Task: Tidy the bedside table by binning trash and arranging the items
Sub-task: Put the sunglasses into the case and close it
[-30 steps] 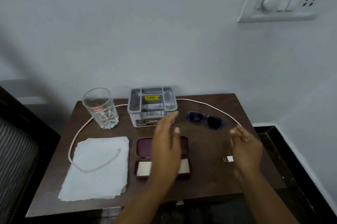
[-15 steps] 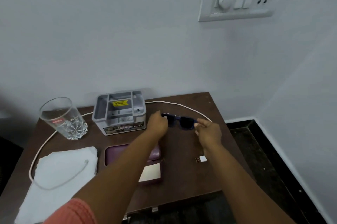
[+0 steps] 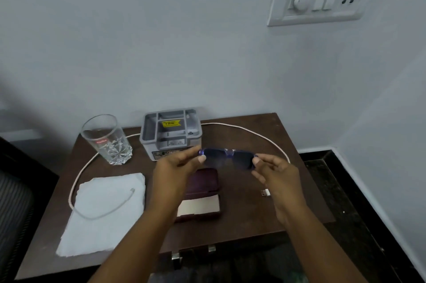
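Aloft, blue sunglasses point(image 3: 227, 158) between left hand point(image 3: 177, 167) and right hand point(image 3: 275, 173); brown table point(image 3: 253, 216) below

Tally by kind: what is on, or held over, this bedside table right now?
Glass: 1
Grey organiser: 1
Sunglasses, pinched by left hand and right hand: 1
Glasses case: 1
White cable: 1
Paper napkin: 1
Total: 6

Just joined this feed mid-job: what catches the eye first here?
Blue sunglasses are held above the middle of the table, the left hand pinching one end and the right hand the other. Beneath them lies an open purple case; a white cable loops onto the white napkin at the left.
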`<state>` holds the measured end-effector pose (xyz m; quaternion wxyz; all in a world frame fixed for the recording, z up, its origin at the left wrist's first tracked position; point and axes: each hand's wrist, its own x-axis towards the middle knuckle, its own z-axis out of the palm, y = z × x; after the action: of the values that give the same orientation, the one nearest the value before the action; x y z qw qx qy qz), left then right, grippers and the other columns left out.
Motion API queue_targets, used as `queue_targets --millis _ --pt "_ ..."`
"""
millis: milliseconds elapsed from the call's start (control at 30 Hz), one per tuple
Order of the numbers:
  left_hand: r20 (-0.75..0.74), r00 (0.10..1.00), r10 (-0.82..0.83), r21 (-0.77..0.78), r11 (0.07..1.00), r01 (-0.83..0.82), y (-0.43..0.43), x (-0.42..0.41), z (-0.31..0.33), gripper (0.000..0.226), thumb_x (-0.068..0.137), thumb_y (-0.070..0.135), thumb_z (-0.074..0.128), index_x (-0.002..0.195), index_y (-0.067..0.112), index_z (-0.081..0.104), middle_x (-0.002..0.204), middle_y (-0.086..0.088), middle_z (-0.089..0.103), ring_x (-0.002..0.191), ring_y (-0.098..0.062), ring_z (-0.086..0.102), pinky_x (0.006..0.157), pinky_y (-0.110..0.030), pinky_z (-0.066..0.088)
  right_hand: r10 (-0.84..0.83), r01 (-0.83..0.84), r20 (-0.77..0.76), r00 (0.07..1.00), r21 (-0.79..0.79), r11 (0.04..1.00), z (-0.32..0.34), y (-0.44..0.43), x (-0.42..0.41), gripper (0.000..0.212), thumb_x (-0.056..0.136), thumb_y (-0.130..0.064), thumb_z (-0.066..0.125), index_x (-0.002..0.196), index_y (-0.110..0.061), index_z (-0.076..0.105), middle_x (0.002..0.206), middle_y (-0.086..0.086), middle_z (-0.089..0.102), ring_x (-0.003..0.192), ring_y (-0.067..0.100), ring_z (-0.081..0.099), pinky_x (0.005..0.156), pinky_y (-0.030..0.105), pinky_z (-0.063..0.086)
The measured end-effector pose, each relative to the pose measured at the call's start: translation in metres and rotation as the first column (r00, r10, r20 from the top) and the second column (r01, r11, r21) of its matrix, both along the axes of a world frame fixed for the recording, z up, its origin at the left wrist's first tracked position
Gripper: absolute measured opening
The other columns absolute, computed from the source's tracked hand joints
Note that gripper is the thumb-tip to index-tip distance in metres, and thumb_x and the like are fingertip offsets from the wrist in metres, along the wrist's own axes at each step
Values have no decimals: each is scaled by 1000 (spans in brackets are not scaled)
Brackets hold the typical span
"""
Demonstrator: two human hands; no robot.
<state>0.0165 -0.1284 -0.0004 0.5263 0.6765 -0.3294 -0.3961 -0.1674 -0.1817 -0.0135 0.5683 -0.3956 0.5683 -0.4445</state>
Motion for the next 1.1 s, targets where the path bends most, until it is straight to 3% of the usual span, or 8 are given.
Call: queue_targets --millis 200,333,467,567,700,867,1000,1100 --pt "-44 993 114 64 992 -111 52 39 -8 17 76 9 73 91 18 76 83 -1 77 84 -18 70 83 -30 54 148 -149 18 989 26 989 -7 36 32 12 84 -5 64 90 -15 69 87 3 72 80 10 69 64 14 55" --pt "88 987 135 157 977 -147 69 49 -23 13 76 16 76 85 24 77 78 -3 77 76 -17 69 83 -38 56 203 -197 -75 976 84 977 -19 45 45 12 83 -3 65 91 -10 69 81 3 71 76 10 67 65 15 56" --pt "212 972 101 185 973 -141 77 47 -34 11 78 17 74 83 27 76 67 12 72 68 -2 67 65 -14 51 247 -236 -305 920 73 969 -29 47 48 16 81 -9 69 96 -12 73 83 4 74 78 14 70 82 34 57" --pt "323 944 68 172 977 -129 79 47 -38 11 78 14 74 79 26 77 60 16 68 59 10 61 56 -2 42 266 -282 -452 852 32 959 -31 48 48 18 80 -13 71 97 -9 74 83 7 75 73 12 68 77 28 55" --pt "434 900 50 182 973 -142 82 43 -42 10 78 14 73 86 16 78 76 0 74 65 -3 61 62 -14 42 257 -315 -542 800 -15 949 -33 49 49 16 81 -12 69 96 -10 74 88 8 75 78 14 67 70 17 48" --pt "470 882 49 194 968 -157 83 41 -46 9 79 16 72 86 16 78 65 5 64 61 -7 57 60 -18 39 258 -335 -590 765 -22 942 -35 49 50 16 81 -11 68 95 -9 75 88 7 74 73 11 64 56 0 41" --pt "518 855 22 204 968 -149 83 39 -46 10 81 14 71 87 17 78 71 4 67 62 -5 54 58 -12 35 283 -389 -644 710 -24 921 -32 48 54 12 83 -10 66 89 -7 75 77 6 71 66 10 59 52 3 39" --pt "509 859 50 209 961 -180 85 38 -45 10 79 12 72 84 19 78 70 6 68 61 -3 54 57 -9 35 278 -390 -671 688 -18 921 -34 48 54 12 84 -12 66 88 -8 76 87 5 74 70 8 60 59 8 41"
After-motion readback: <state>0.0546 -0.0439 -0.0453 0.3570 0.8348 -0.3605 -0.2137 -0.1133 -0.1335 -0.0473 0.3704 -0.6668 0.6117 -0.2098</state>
